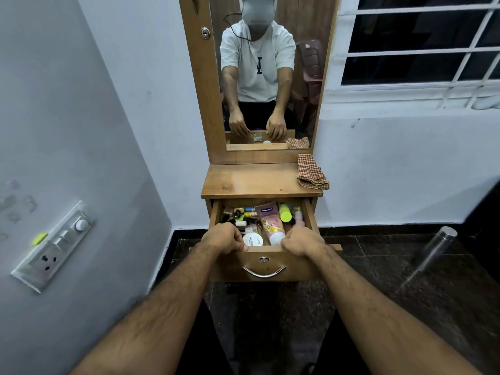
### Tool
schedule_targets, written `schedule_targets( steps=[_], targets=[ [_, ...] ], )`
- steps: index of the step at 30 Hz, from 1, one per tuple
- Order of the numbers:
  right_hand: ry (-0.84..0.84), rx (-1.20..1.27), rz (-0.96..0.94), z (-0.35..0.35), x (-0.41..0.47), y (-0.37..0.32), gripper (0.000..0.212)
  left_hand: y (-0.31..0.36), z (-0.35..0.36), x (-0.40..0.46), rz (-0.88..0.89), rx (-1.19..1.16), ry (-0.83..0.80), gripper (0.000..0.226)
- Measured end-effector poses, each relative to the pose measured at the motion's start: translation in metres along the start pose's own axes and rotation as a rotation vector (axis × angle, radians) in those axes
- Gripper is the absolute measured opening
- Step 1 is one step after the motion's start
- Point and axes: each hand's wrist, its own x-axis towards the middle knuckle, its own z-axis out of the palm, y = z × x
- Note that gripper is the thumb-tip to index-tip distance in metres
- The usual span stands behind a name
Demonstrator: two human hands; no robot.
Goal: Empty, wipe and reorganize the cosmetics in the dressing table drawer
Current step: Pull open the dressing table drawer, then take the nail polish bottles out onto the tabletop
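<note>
Both forearms reach forward and slightly inward, wrists bent down over the drawer (266, 263), which stands pulled out from under the table (257, 181). The left hand (223, 238) and right hand (303, 242) each grip the top edge of the drawer front, fingers curled over it into the drawer, either side of the lock and curved metal handle (264, 271). Just beyond the knuckles lie the cosmetics: a white jar (253, 239), a pink tube (270, 220), a lime-capped bottle (285, 213) and small items packed together. A checked cloth (311, 171) rests folded on the table's right rear corner, below the mirror (263, 71).
</note>
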Motion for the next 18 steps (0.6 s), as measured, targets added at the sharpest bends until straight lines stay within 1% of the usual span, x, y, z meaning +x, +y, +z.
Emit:
schedule_targets(
  steps=[2,6,11,15,18],
  targets=[
    [-0.025,-0.025,-0.009,0.002,-0.002,0.001,0.05,-0.001,0.001,-0.004,-0.009,-0.014,-0.037,0.017],
    [-0.127,-0.033,-0.006,0.004,-0.003,0.001,0.05,-0.001,0.001,-0.009,-0.04,-0.034,-0.116,0.016],
    [-0.236,-0.096,-0.029,0.0,-0.019,-0.006,0.041,-0.005,0.001,-0.013,-0.038,-0.021,-0.233,0.014],
    [-0.277,-0.13,-0.042,0.0,-0.018,-0.008,0.03,-0.007,0.0,-0.015,-0.012,-0.031,-0.285,0.013],
    [-0.285,-0.159,-0.076,-0.002,-0.018,-0.01,0.031,-0.011,-0.003,-0.014,0.022,-0.053,-0.307,0.011]
  ],
)
